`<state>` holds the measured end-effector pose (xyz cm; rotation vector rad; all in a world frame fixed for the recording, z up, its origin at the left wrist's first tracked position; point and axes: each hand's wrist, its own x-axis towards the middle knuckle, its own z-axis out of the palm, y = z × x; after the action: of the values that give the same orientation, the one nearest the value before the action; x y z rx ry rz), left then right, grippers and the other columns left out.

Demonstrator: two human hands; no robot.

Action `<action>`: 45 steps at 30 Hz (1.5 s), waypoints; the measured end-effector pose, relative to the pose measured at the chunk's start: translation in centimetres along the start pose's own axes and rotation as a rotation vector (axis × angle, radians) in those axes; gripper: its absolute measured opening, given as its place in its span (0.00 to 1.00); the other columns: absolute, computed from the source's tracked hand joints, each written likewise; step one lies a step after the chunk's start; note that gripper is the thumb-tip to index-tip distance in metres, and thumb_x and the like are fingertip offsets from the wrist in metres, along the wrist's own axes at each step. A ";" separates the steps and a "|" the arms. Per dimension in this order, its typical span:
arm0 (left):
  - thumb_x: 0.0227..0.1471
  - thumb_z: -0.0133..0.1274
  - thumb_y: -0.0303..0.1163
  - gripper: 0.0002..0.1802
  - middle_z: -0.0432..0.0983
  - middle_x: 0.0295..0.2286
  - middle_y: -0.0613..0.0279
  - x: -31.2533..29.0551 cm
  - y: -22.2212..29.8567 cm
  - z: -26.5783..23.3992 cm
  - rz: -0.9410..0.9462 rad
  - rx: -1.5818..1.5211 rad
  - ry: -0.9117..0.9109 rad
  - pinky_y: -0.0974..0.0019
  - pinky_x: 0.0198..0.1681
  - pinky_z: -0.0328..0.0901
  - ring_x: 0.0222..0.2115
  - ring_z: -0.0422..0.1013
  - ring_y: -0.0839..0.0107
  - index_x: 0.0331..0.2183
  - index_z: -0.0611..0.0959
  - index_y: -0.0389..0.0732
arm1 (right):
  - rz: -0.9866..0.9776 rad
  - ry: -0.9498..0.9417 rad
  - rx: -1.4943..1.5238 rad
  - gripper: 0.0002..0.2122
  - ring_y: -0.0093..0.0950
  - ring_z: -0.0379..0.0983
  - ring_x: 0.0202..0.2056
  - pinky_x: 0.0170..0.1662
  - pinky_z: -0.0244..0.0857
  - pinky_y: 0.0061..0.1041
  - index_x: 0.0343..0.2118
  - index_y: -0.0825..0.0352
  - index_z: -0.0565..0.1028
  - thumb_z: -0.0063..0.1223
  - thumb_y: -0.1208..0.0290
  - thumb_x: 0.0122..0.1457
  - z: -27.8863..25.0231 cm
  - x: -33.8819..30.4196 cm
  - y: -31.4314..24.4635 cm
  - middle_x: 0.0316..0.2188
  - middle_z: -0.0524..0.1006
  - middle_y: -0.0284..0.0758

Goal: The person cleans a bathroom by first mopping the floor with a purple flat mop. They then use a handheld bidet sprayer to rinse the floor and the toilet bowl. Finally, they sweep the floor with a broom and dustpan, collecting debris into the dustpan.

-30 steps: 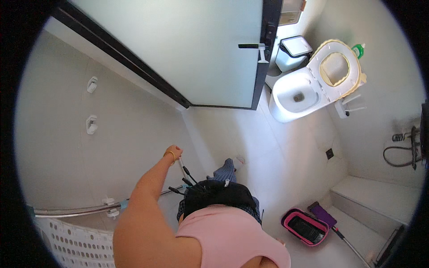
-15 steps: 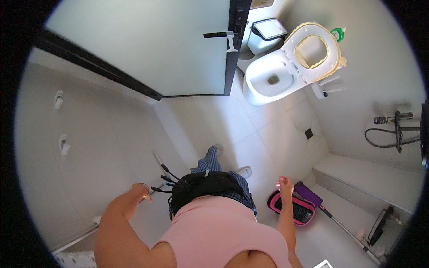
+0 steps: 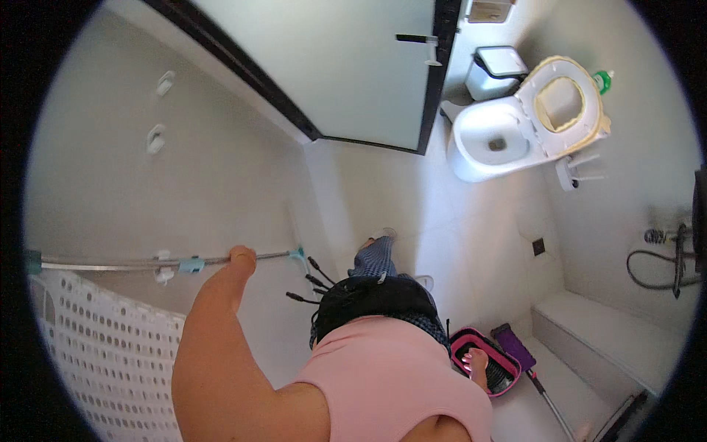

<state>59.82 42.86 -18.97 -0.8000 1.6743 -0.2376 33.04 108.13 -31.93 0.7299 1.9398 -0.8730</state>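
Observation:
My left hand [image 3: 241,259] is closed around a long metal pole [image 3: 110,265] with light-blue fittings, beside the left wall. The pole runs from the left edge of the view to a light-blue end [image 3: 298,254] low by the wall. My right hand [image 3: 477,361] hangs at my right side, above a pink-rimmed bucket [image 3: 471,335] with a black inside. Its fingers are loosely bent and slightly apart, and nothing shows in them. A purple flat mop [image 3: 514,348] lies beside the bucket.
A white perforated basket [image 3: 110,353] stands at lower left. Ahead are a frosted door [image 3: 331,66], a grey bin [image 3: 492,77] and a toilet [image 3: 471,166] with its lid raised. At right are a shower hose [image 3: 641,280] and a raised ledge [image 3: 589,324]. A black bag [image 3: 375,298] with cables is at my waist.
The view has turned left, bringing more of the basket into sight. My left hand has reached out and now grips the pole, which lies across the left side. My right hand has lowered.

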 end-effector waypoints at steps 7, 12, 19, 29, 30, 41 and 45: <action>0.35 0.50 0.28 0.15 0.72 0.34 0.56 -3.9 -0.2 -4.7 0.089 -0.131 -0.012 0.60 0.36 0.64 0.37 0.68 0.62 0.32 0.78 0.41 | -0.087 -0.004 -0.032 0.10 0.28 0.69 0.20 0.22 0.63 0.32 0.33 0.62 0.67 0.46 0.67 0.48 -0.5 2.8 -4.3 0.22 0.71 0.33; 0.32 0.51 0.28 0.15 0.73 0.32 0.56 -1.2 -0.7 -2.4 0.088 -0.139 -0.106 0.61 0.34 0.65 0.36 0.69 0.63 0.30 0.79 0.41 | -0.140 -0.098 -0.048 0.10 0.25 0.68 0.20 0.19 0.60 0.24 0.34 0.63 0.66 0.45 0.69 0.48 2.3 3.6 -7.6 0.22 0.71 0.33; 0.37 0.52 0.30 0.13 0.72 0.34 0.57 1.4 7.1 -6.3 0.255 0.064 -0.079 0.56 0.33 0.65 0.36 0.69 0.60 0.32 0.78 0.41 | -0.228 -0.134 -0.161 0.13 0.25 0.68 0.20 0.19 0.61 0.25 0.34 0.64 0.66 0.47 0.64 0.46 4.7 2.3 -10.9 0.22 0.71 0.34; 0.38 0.52 0.33 0.13 0.72 0.34 0.62 2.5 16.5 -20.4 0.282 0.292 0.158 0.61 0.30 0.64 0.33 0.69 0.67 0.32 0.78 0.44 | -1.015 0.297 -0.230 0.06 0.28 0.70 0.27 0.31 0.64 0.23 0.29 0.69 0.70 0.47 0.74 0.47 5.3 -9.8 -23.5 0.26 0.73 0.37; 0.38 0.52 0.32 0.12 0.72 0.34 0.62 3.5 19.4 -20.9 0.270 0.307 0.158 0.61 0.30 0.64 0.32 0.69 0.68 0.32 0.78 0.44 | -1.114 0.296 -0.173 0.05 0.30 0.70 0.29 0.34 0.63 0.23 0.28 0.68 0.70 0.46 0.78 0.47 5.2 -13.5 -26.3 0.27 0.73 0.38; 0.39 0.44 0.27 0.07 0.67 0.11 0.67 -10.2 42.7 -28.9 0.317 1.547 0.801 0.72 0.11 0.56 0.08 0.60 0.74 0.15 0.73 0.43 | -1.234 0.989 -1.629 0.20 0.29 0.44 0.55 0.53 0.31 0.51 0.46 0.55 0.63 0.44 0.58 0.48 -1.6 -29.6 -36.7 0.50 0.57 0.32; 0.37 0.48 0.30 0.07 0.65 0.11 0.70 -14.3 45.2 -28.5 0.439 1.801 1.080 0.74 0.14 0.55 0.10 0.58 0.77 0.13 0.70 0.45 | -0.749 0.835 -1.764 0.16 0.29 0.59 0.45 0.51 0.43 0.44 0.39 0.61 0.65 0.44 0.60 0.48 -7.6 -24.5 -34.5 0.36 0.67 0.34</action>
<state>17.38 77.84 -25.03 1.2274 1.6260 -1.7145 14.49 90.33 2.59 -0.8772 2.6931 1.0936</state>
